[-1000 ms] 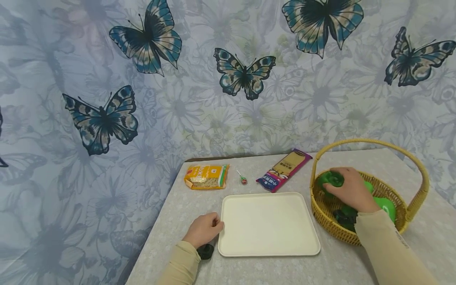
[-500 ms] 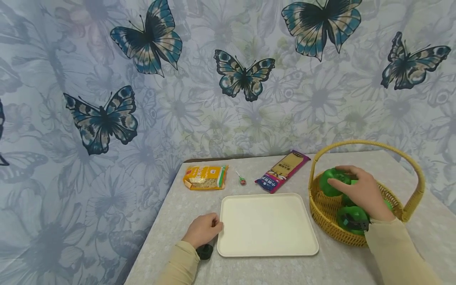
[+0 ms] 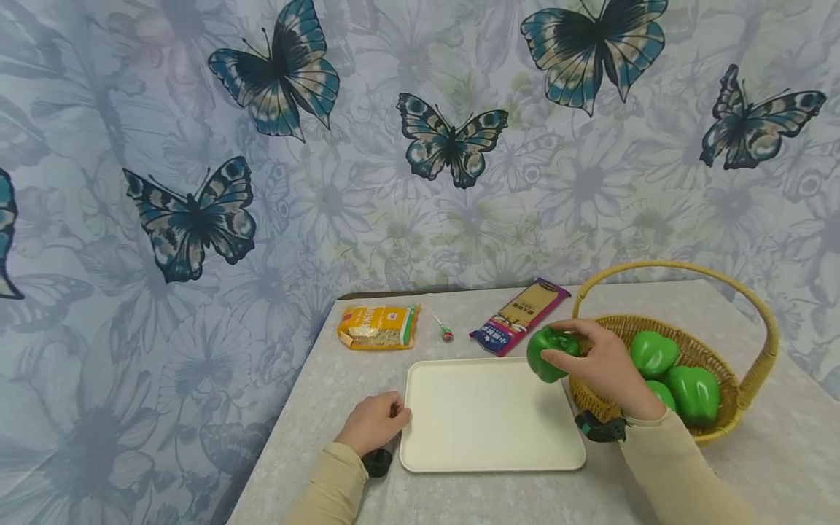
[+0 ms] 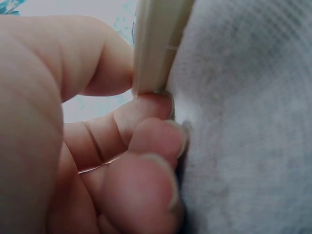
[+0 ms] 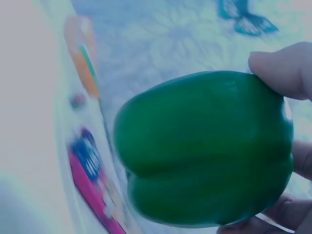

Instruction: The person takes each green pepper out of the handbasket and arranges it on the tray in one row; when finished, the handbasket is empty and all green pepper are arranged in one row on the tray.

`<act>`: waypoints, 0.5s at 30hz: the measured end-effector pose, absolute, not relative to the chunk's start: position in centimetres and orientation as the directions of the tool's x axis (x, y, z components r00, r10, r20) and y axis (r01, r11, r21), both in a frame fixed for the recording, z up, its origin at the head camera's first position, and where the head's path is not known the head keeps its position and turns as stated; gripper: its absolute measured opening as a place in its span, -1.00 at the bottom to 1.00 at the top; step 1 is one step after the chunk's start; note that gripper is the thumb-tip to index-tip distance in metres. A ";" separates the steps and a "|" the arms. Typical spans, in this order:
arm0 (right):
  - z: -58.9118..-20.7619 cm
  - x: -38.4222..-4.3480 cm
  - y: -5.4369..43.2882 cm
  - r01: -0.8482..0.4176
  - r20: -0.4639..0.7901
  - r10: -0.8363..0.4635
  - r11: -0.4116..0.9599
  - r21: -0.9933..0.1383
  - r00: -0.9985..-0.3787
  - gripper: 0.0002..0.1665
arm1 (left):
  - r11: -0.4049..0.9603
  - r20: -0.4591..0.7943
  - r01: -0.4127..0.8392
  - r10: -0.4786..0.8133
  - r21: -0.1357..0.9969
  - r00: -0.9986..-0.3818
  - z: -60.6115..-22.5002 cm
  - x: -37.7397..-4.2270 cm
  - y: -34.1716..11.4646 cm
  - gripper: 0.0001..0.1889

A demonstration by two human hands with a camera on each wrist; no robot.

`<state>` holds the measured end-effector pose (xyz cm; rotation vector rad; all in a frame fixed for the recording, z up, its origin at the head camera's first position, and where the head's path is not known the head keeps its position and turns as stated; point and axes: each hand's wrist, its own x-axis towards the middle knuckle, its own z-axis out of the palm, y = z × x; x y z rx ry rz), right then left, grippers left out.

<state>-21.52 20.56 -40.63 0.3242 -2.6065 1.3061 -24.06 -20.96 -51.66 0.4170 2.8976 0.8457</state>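
My right hand (image 3: 607,364) grips a green bell pepper (image 3: 550,354) by its stem end, over the right back corner of the cream tray (image 3: 492,415). The right wrist view shows this pepper (image 5: 204,151) large, thumb on one side and fingers on the other. Three more green bell peppers (image 3: 694,394) lie in the yellow wicker basket (image 3: 728,364). At the tray's left side rests my left hand (image 3: 375,423), fingers curled. In the left wrist view its thumb and forefinger pinch the tray's rim (image 4: 158,48), with the other fingertips close to the tablecloth (image 4: 243,126).
Behind the tray lie a yellow bag of grain (image 3: 378,326), a small lollipop (image 3: 446,334) and a purple packet (image 3: 521,316). The basket's tall arched handle (image 3: 669,264) rises at the right. A butterfly-patterned wall covering (image 3: 367,219) stands behind the table (image 3: 341,364).
My right hand has lifted one green bell pepper out of the basket and carried it left to above the tray's corner. The left hand has stayed at the tray's edge.
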 end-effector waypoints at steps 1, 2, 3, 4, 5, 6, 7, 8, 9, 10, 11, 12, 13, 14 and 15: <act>-40.9 -21.8 19.7 -0.296 0.283 -0.114 0.571 -0.766 -0.952 -0.35 | 0.810 -0.017 0.229 0.283 0.540 -0.959 -51.6 -24.0 -21.0 -0.77; -41.2 -22.1 18.8 -0.307 0.285 -0.127 0.553 -0.775 -0.950 -0.36 | 0.808 -0.016 0.230 0.284 0.543 -0.959 -51.5 -24.0 -21.0 -0.77; -41.5 -22.3 18.0 -0.321 0.291 -0.142 0.537 -0.780 -0.946 -0.37 | 0.806 -0.017 0.231 0.286 0.545 -0.958 -51.5 -24.0 -21.0 -0.77; -41.8 -22.6 17.2 -0.335 0.298 -0.157 0.527 -0.781 -0.942 -0.39 | 0.807 -0.021 0.227 0.284 0.546 -0.959 -51.5 -24.0 -21.0 -0.77; -42.1 -22.9 16.4 -0.352 0.307 -0.174 0.519 -0.779 -0.936 -0.39 | 0.808 -0.025 0.224 0.282 0.544 -0.959 -51.5 -23.9 -21.0 -0.77; -42.5 -23.2 15.6 -0.367 0.314 -0.190 0.514 -0.775 -0.930 -0.40 | 0.812 -0.029 0.219 0.278 0.542 -0.960 -51.5 -23.9 -21.0 -0.77; -42.8 -23.5 14.7 -0.379 0.319 -0.205 0.511 -0.771 -0.925 -0.40 | 0.813 -0.031 0.217 0.277 0.540 -0.960 -51.4 -23.9 -21.0 -0.77; -43.1 -23.8 13.9 -0.391 0.322 -0.222 0.506 -0.769 -0.920 -0.41 | 0.816 -0.031 0.216 0.275 0.536 -0.961 -51.4 -23.9 -21.0 -0.77; -43.3 -24.1 13.2 -0.402 0.323 -0.240 0.501 -0.766 -0.915 -0.42 | 0.819 -0.035 0.211 0.271 0.533 -0.962 -51.4 -23.9 -21.1 -0.77; -43.6 -24.3 12.4 -0.408 0.319 -0.257 0.500 -0.764 -0.912 -0.41 | 0.823 -0.038 0.205 0.265 0.530 -0.964 -51.4 -23.9 -21.1 -0.76; -43.8 -24.5 11.6 -0.413 0.316 -0.271 0.498 -0.763 -0.910 -0.40 | 0.824 -0.039 0.205 0.264 0.528 -0.964 -51.4 -23.9 -21.1 -0.76; -44.0 -24.7 10.8 -0.417 0.314 -0.281 0.494 -0.763 -0.907 -0.41 | 0.824 -0.038 0.205 0.265 0.529 -0.964 -51.3 -23.8 -21.2 -0.76; -44.2 -24.9 10.1 -0.421 0.313 -0.290 0.490 -0.764 -0.904 -0.41 | 0.823 -0.037 0.207 0.266 0.528 -0.963 -51.3 -23.8 -21.2 -0.76; -44.4 -25.0 9.4 -0.431 0.318 -0.299 0.491 -0.757 -0.900 -0.41 | 0.823 -0.036 0.208 0.267 0.528 -0.963 -51.3 -23.8 -21.2 -0.75; -44.5 -25.2 8.8 -0.440 0.323 -0.308 0.494 -0.750 -0.895 -0.42 | 0.822 -0.038 0.207 0.267 0.530 -0.963 -51.2 -23.8 -21.1 -0.75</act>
